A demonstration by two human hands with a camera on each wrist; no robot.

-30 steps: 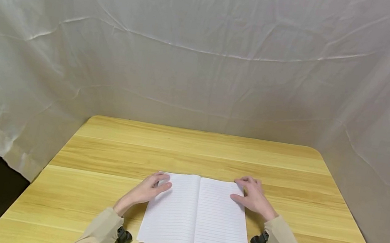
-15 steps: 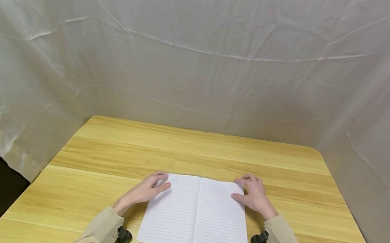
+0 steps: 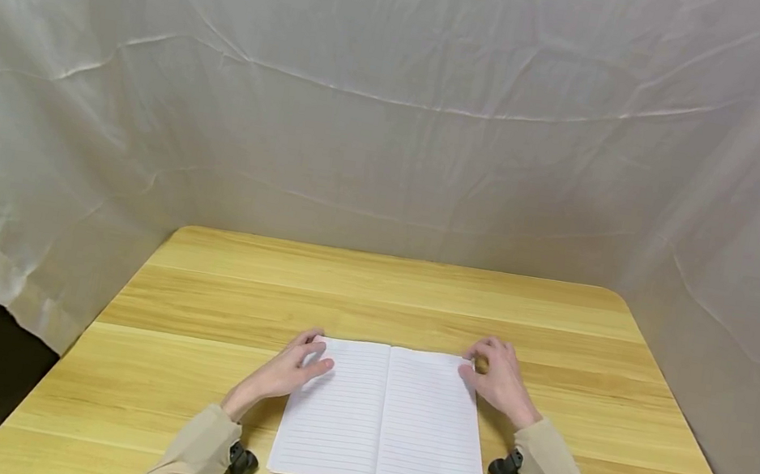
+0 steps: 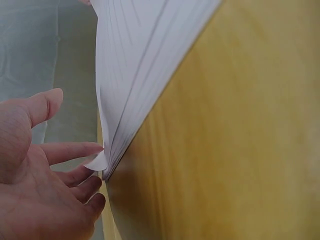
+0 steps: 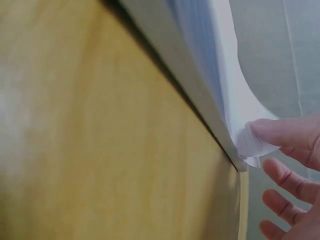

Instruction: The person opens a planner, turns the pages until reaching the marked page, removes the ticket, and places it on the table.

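An open notebook (image 3: pixel 337 427) with lined white pages lies flat on the wooden table. At its top right corner, my right hand (image 3: pixel 497 377) pinches a page corner (image 5: pixel 257 142) between thumb and index finger; in the right wrist view the corner bends up while the other fingers hang loose. My left hand (image 3: pixel 286 370) is at the top left corner, thumb raised and fingers loosely extended. In the left wrist view its index fingertip touches the sheets' edge, and a small curled page corner (image 4: pixel 97 161) lies against the fingers.
The wooden table (image 3: pixel 380 286) reaches beyond the notebook on all sides. A pale curtain (image 3: pixel 399 109) hangs behind it and along both sides. Each sleeve carries a small black wrist camera (image 3: pixel 241 462).
The loose left-hand page has settled flat. My right hand has shifted slightly up and outward to the corner, its thumb drawing closer to the index finger. The left fingers have spread a little.
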